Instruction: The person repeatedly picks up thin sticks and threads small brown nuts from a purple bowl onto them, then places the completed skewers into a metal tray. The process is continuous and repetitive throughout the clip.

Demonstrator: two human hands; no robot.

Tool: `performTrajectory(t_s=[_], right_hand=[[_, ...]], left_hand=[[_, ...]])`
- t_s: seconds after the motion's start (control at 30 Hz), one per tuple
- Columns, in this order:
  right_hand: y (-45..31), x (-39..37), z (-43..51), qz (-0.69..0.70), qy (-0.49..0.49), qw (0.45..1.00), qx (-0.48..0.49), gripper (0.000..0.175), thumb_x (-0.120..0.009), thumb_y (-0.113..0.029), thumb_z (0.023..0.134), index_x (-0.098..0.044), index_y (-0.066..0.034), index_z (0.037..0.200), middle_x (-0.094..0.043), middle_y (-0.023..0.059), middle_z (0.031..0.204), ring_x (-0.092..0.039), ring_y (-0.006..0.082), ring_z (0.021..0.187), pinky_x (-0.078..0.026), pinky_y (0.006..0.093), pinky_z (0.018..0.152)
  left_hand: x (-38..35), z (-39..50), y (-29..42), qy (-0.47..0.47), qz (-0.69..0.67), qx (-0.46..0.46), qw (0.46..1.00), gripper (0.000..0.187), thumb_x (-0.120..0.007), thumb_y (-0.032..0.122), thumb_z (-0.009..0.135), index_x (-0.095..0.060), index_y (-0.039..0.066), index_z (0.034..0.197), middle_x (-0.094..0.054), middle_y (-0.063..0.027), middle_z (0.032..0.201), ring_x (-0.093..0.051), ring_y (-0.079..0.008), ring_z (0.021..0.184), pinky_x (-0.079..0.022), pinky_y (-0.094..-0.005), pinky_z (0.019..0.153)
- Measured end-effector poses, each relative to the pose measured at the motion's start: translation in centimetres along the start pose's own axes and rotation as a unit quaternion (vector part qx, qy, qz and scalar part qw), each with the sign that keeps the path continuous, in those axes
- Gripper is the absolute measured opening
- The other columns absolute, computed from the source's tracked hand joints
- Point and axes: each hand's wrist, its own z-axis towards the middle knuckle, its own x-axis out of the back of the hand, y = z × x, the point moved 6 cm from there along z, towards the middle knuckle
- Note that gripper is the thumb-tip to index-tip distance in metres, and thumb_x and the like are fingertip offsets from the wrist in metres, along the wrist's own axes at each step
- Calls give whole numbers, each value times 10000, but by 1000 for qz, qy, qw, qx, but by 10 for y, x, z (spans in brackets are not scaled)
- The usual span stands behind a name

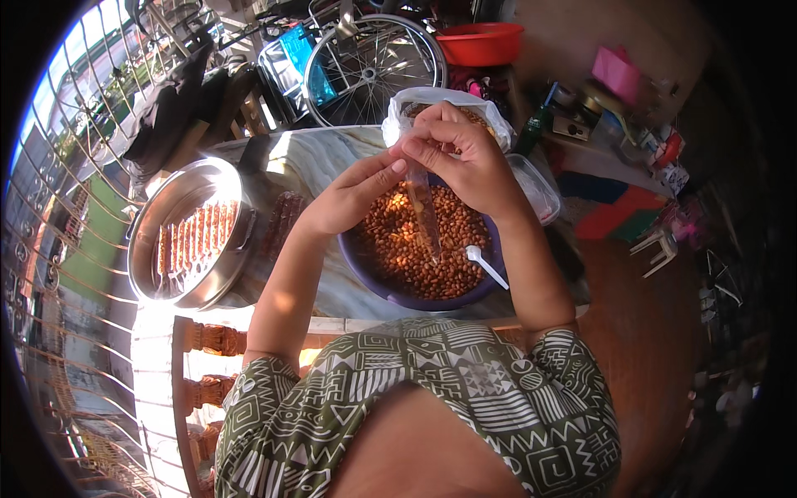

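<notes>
A narrow clear plastic bag (423, 215) hangs from my fingertips above a purple basin (389, 297) of shelled peanuts (398, 243). My left hand (367, 187) and my right hand (461, 152) meet at the bag's upper end and pinch it between thumbs and fingers. A few pieces seem to sit inside the tube, but the glare leaves this uncertain. On the peanuts at the basin's right side rests a white plastic spoon (482, 263), its handle reaching over the rim.
Left on the marble-patterned table (324, 155) stands a steel pot (187, 174) with filled peanut tubes (199, 236); more tubes (283, 221) lie beside it. Behind the basin is a white plastic bag (436, 94) of peanuts, with a clear container (534, 187) to its right. A wheelchair (370, 75) stands beyond.
</notes>
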Motion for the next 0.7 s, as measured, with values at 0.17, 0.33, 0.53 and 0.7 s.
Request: performTrajectory(t_s=[0.17, 0.33, 0.53, 0.7], right_hand=[[7, 13, -8, 201, 75, 965, -150, 203, -634, -153, 990, -700, 27, 922, -551, 18, 999, -590, 76, 632, -445, 192, 531], [9, 21, -17, 176, 143, 967, -113, 174, -637, -129, 983, -695, 30, 940, -566, 26, 1018, -603, 80, 774, -496, 198, 558], [2, 19, -15, 64, 109, 986, -111, 199, -684, -150, 946, -699, -35, 1107, -577, 43, 1058, -585, 138, 982, -503, 284, 812], [-37, -11, -38, -129, 62, 990, -17, 475, -791, -210, 812, -670, -184, 1270, -567, 74, 1201, -540, 257, 1146, -434, 421, 987]], left_hand=[[-19, 17, -5, -46, 55, -44, 996, 369, -390, 168, 1095, -447, -24, 1405, -625, -59, 1139, -589, -110, 1067, -464, -268, 950], [-32, 12, -2, -16, 167, -63, 984, 291, -375, 161, 1092, -538, -4, 1268, -619, -36, 1062, -580, -101, 979, -458, -266, 904], [-15, 16, -22, 37, 25, -18, 999, 242, -393, 141, 1058, -573, 11, 1152, -620, -55, 1100, -590, -174, 1096, -456, -312, 952], [40, 33, -46, 132, -343, -117, 923, 193, -383, 145, 1032, -541, 51, 974, -615, -100, 1058, -549, -326, 1238, -405, -415, 1094]])
